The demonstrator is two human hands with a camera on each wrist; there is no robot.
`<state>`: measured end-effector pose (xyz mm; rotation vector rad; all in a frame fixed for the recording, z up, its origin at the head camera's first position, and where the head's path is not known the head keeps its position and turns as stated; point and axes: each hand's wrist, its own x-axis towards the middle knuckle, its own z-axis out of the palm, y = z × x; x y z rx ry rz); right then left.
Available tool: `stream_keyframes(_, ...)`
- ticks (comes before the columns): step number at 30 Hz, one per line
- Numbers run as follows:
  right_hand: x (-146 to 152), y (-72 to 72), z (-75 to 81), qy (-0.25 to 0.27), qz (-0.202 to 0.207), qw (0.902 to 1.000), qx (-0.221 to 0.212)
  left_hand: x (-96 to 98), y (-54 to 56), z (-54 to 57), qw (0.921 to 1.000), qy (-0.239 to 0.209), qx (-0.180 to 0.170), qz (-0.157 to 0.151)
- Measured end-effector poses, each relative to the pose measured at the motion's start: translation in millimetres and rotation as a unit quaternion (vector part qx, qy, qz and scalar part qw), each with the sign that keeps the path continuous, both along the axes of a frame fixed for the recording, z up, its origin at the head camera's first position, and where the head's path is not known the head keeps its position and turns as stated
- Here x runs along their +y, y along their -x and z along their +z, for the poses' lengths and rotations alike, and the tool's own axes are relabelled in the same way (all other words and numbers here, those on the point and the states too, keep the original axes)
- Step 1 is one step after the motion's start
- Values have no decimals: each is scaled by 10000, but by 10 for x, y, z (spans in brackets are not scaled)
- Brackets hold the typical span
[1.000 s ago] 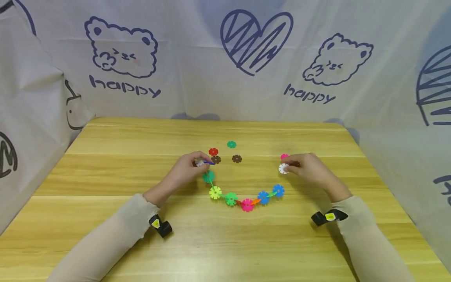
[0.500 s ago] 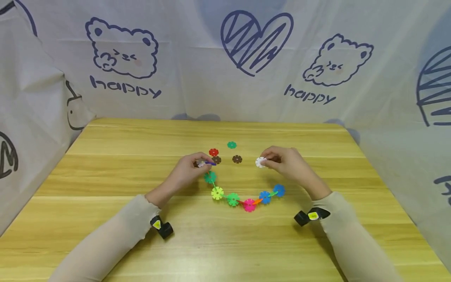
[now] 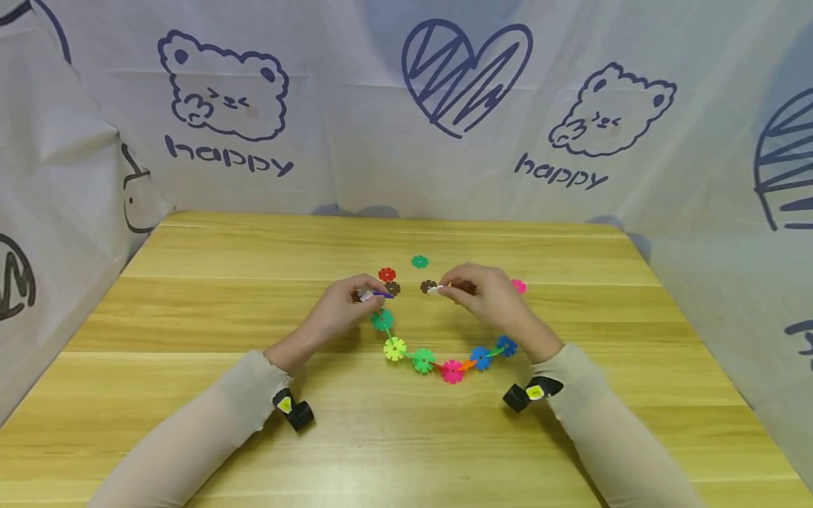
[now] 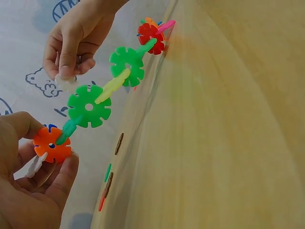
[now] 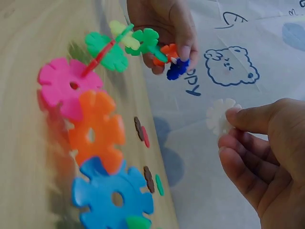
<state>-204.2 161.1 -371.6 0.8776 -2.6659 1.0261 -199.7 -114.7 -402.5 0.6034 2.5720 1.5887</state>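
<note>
A chain of interlocking plastic snowflake discs hangs in a curve, its pink disc (image 3: 453,372) near the lowest part and a blue disc (image 5: 114,195) close to its right end. My left hand (image 3: 339,307) pinches the chain's left end, where an orange disc (image 4: 51,144), a dark blue disc (image 5: 177,69) and a white disc (image 4: 36,165) sit together. Between thumb and fingers, my right hand (image 3: 485,293) pinches a loose white disc (image 5: 221,116). That disc is seen nearly edge-on in the head view, a short gap to the right of the left hand.
On the wooden table (image 3: 254,437) behind the hands lie a red disc (image 3: 387,274), a green disc (image 3: 420,262) and two brown discs, one (image 3: 428,286) near the right fingertips. Another pink disc (image 3: 519,286) lies beyond the right hand. A printed white cloth (image 3: 356,141) hangs behind.
My right hand has moved left with the white disc, away from the loose pink disc and towards the left hand. The disc has turned nearly edge-on. My left hand stays almost still.
</note>
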Motion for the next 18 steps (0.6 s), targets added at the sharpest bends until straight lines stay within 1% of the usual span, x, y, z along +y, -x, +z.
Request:
stream_keyframes(4, -58, -6, -28, 65, 52, 9996, -280, 8, 0, 3, 10000, 35, -46, -5)
stream_keyframes(9, -131, -10, -62, 105, -4, 9997, -235, 16, -11, 19, 9999, 67, -103, 2)
stream_keyframes(12, -174, -19, -78, 184, -34, 9992, -344, 18, -9, 16, 9999, 55, -96, -36)
stream_keyframes(15, -218, -32, -100, 370, -100, 9981, -479, 22, -7, 12, 9999, 37, -95, -66)
stream_keyframes(18, -260, -38, -132, 708, -184, 9952, -646, 28, -8, 10, 9999, 64, -71, -73)
